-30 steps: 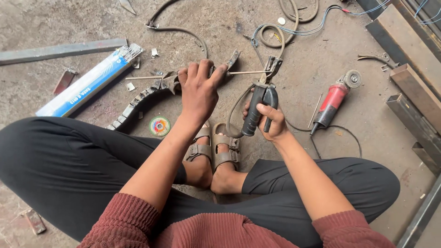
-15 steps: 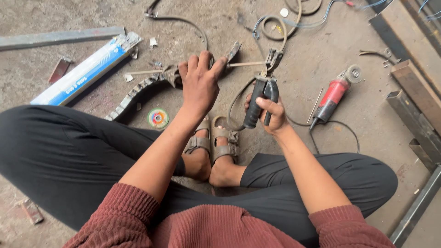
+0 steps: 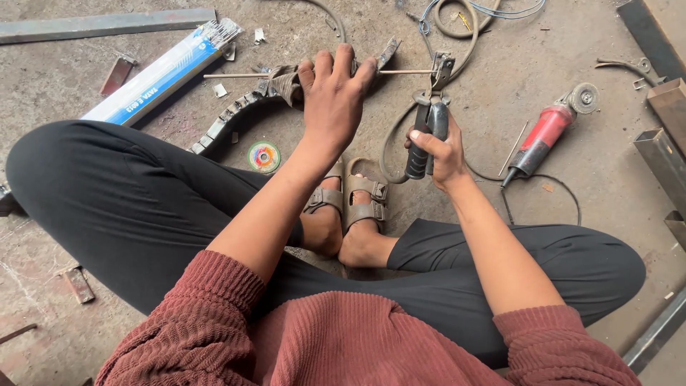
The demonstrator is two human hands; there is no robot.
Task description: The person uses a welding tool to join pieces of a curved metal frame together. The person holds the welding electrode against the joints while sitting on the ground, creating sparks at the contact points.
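Red angle grinder [image 3: 547, 136], lying on the concrete floor at right, cable trailing. Blue-and-white long carton [image 3: 153, 75], upper left, one end open. Small multicoloured disc [image 3: 264, 156] near the sandals [image 3: 350, 196]. Grey flat steel bar [image 3: 100, 24] along top edge. Coiled cables [image 3: 464, 18], top centre. Square steel tubes [image 3: 661, 136], right edge.

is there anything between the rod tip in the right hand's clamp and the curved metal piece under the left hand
Nothing visible blocks it. The thin rod runs from the clamp in the right hand straight to the curved metal piece; the left hand covers the tip.
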